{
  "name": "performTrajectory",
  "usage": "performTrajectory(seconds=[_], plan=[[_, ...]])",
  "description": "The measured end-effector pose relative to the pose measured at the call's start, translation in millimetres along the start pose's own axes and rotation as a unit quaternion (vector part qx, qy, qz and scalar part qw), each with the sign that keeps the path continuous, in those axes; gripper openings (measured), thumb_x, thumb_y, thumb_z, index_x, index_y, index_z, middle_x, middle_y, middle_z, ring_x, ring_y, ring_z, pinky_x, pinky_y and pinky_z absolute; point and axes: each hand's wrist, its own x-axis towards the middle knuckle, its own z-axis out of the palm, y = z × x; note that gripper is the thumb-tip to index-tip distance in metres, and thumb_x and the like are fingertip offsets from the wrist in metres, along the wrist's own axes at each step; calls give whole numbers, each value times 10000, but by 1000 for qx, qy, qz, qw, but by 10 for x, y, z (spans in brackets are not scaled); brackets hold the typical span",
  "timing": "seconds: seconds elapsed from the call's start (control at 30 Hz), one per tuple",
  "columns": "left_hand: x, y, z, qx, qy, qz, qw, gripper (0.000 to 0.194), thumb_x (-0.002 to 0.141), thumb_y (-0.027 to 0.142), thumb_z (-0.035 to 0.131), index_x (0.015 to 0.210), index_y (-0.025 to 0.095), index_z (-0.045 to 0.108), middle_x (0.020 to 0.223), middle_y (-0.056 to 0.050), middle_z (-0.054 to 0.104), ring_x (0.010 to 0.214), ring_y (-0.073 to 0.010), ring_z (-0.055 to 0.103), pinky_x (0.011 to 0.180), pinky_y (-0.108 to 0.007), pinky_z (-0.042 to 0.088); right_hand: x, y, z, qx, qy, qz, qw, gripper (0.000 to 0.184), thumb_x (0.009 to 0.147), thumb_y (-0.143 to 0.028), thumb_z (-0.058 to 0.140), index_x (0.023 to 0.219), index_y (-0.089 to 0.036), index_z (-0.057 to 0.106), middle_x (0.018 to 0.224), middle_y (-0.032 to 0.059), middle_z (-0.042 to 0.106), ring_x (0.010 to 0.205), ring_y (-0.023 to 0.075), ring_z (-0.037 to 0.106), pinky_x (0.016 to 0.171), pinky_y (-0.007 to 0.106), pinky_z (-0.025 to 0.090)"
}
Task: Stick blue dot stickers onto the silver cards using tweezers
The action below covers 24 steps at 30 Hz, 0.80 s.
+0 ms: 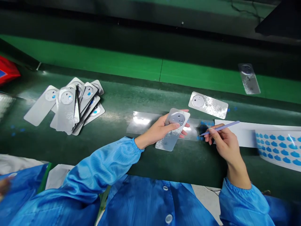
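Observation:
My left hand (162, 129) is closed around a silvery flat piece (172, 131) with a round grey part at its top end, held a little above the dark green table. My right hand (223, 141) pinches lilac tweezers (221, 127), whose tip points left at small blue stickers on a clear strip (145, 122) lying between the hands. The two hands are a short way apart.
A fanned pile of several silvery pieces (70, 105) lies at the left. One more piece (208, 105) rests just beyond my hands and another (249, 78) sits on the bright green belt. A sheet of blue stickers (279, 149) curls at the right. Something red (7, 70) sits at the far left edge.

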Motion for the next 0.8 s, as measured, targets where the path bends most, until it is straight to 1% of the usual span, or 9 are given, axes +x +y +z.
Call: performTrajectory(seconds=[0.17,0.27,0.33,0.4,0.47,0.57,0.63,0.7,0.8], plan=[[0,-6,2,6,-1,4,1000,757,1075,424,934,1768,239,691,1428,-196,889,1055,-284,924,1000,-440,769,2,-8,-54,28,-9,12,999,503,1057,-727,934,943,-259,793,765,37,778,589,203,706,488,325,606],[5,-23,1,9,8,13,1000,821,1048,418,970,1795,270,661,1414,-182,892,1055,-298,932,1017,-461,773,13,-94,-14,72,13,1,997,488,1050,-704,948,918,-268,774,730,23,765,555,207,680,452,336,560],[7,-31,3,10,9,16,1000,877,1024,405,997,1815,293,633,1387,-168,898,1041,-302,938,1017,-467,776,42,-209,97,109,32,-19,993,459,1051,-673,959,924,-274,772,730,17,770,554,212,686,458,342,552],[4,-35,9,11,8,12,1000,927,999,403,1020,1826,295,616,1349,-159,904,1012,-307,941,990,-468,782,99,-357,275,136,44,-38,989,439,1060,-664,955,948,-281,770,736,12,779,568,220,712,489,355,574],[-3,-32,23,15,11,5,1000,956,970,409,1042,1822,291,623,1329,-150,904,986,-314,942,957,-471,788,181,-505,484,143,45,-53,987,464,1068,-698,935,960,-288,748,747,10,787,585,231,741,514,369,595],[-15,-24,48,23,22,-2,999,951,943,438,1057,1794,286,660,1331,-138,901,978,-329,941,944,-485,790,302,-652,738,147,33,-64,987,534,1057,-775,913,952,-295,704,745,5,779,588,228,747,507,362,582],[-19,-21,63,25,23,-11,999,954,932,457,1059,1785,276,672,1328,-137,901,982,-336,940,958,-500,788,343,-684,825,156,30,-62,985,553,1050,-795,910,948,-301,684,738,3,777,569,219,733,481,351,547],[-18,-23,74,26,16,-19,999,962,926,466,1060,1785,271,675,1307,-133,901,990,-340,936,978,-515,784,346,-681,852,161,37,-54,985,563,1042,-813,905,943,-312,671,731,3,776,545,219,717,456,355,522],[-12,-38,84,28,8,-23,999,966,923,468,1060,1790,287,673,1295,-122,897,1001,-336,931,1005,-530,780,315,-664,839,148,46,-36,987,589,1027,-864,887,948,-324,666,734,5,769,553,230,719,460,377,544]])
